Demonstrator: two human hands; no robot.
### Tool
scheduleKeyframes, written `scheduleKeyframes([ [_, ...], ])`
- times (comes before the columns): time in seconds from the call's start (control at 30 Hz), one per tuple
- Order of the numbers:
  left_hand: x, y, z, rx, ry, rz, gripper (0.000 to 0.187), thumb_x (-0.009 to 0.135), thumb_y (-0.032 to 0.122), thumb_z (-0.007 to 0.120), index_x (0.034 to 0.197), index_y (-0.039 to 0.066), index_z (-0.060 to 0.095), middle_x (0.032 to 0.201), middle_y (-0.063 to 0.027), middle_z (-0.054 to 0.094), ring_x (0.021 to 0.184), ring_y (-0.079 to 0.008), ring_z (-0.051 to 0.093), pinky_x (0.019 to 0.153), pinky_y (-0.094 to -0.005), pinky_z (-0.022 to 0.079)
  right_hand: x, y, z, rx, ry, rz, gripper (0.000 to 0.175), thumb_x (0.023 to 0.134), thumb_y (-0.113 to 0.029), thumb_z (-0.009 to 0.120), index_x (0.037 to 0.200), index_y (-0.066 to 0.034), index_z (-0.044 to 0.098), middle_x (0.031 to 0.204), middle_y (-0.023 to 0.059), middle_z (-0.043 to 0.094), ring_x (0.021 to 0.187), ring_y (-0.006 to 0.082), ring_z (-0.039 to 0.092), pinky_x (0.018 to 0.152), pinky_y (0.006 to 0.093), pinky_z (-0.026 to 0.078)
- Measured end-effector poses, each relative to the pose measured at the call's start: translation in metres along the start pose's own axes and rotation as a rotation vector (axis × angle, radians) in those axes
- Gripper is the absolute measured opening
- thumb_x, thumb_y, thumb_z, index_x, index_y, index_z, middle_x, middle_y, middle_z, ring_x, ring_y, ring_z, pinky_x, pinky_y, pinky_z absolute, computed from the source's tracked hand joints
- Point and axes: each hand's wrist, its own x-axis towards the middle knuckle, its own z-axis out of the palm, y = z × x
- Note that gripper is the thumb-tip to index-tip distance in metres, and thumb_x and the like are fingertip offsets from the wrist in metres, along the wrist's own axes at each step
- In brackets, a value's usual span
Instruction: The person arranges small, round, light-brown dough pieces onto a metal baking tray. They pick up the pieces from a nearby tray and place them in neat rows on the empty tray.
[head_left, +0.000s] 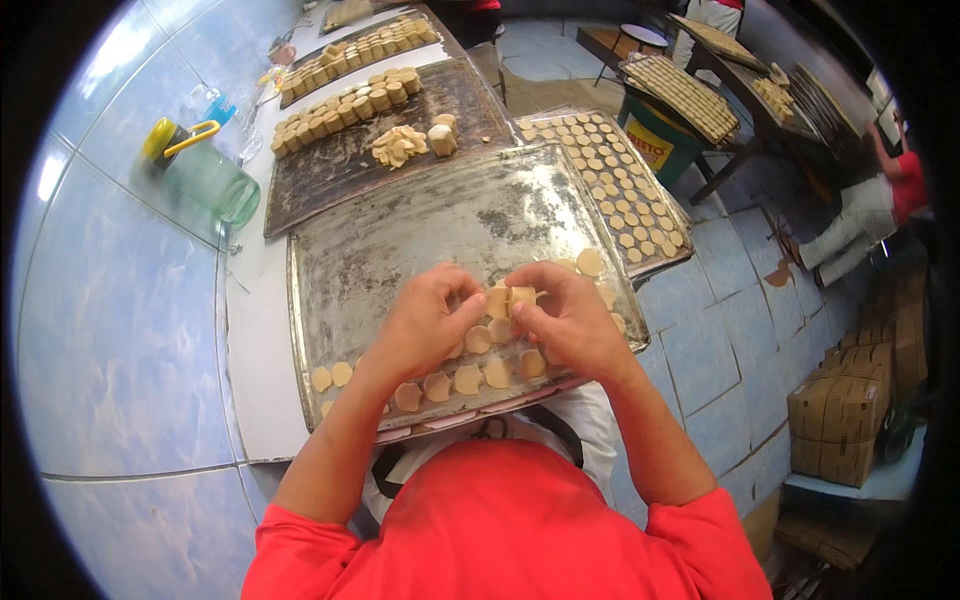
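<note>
My right hand (574, 319) holds a short stack of thin dough discs (520, 297) between thumb and fingers. Beside it, my left hand (435, 315) has thumb and forefinger close together near the stack's left end, where one disc (497, 300) stands apart from the rest; whether the fingertips grip anything is unclear. Both hands are above a worn metal baking tray (390, 247). Rows of flat dough discs (468, 379) lie along the tray's near edge, and more discs (589, 262) lie at its right side. My forearms cover part of the rows.
A darker tray (322, 180) behind carries stacked dough discs (345, 112) and a loose dough pile (399, 146). A green-tinted jar (214, 187) stands left. At right is a lower tray of discs (622, 180); cardboard boxes (840, 412) and a person in red (904, 187) are farther right.
</note>
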Motion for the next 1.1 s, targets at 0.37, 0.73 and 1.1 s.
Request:
scheduleKeyframes([
  [0.37,-0.026,-0.023,-0.018,-0.131,0.070,-0.037,0.022,0.099,0.021,0.075,0.096,-0.001,0.073,0.088,-0.0051,0.059,0.078,-0.0130,0.056,0.071,-0.0312,0.046,0.010,-0.012,0.034,-0.066,-0.066,0.056,0.036,0.099,-0.009,0.073,0.132,0.0028,0.064,0.109,0.0084,0.071,0.087,0.0135,0.074,0.071,0.0286,0.058],
  [0.73,-0.046,-0.042,-0.035,-0.107,0.136,0.030,0.021,0.096,0.020,0.077,0.095,0.000,0.074,0.089,-0.0061,0.061,0.079,-0.0185,0.060,0.072,-0.0345,0.048,0.023,-0.008,0.063,-0.010,-0.146,0.055,0.034,0.098,-0.007,0.071,0.130,0.0029,0.064,0.114,0.0087,0.070,0.091,0.0127,0.075,0.073,0.0279,0.058],
  [1.1,-0.070,-0.052,-0.053,-0.152,0.184,-0.043,0.017,0.098,0.017,0.073,0.096,0.000,0.074,0.090,-0.0048,0.060,0.079,-0.0142,0.057,0.069,-0.0314,0.047,0.033,-0.004,0.097,0.043,-0.224,0.097,0.034,0.099,-0.008,0.069,0.130,0.0033,0.063,0.113,0.0081,0.071,0.090,0.0127,0.074,0.074,0.0281,0.059],
])
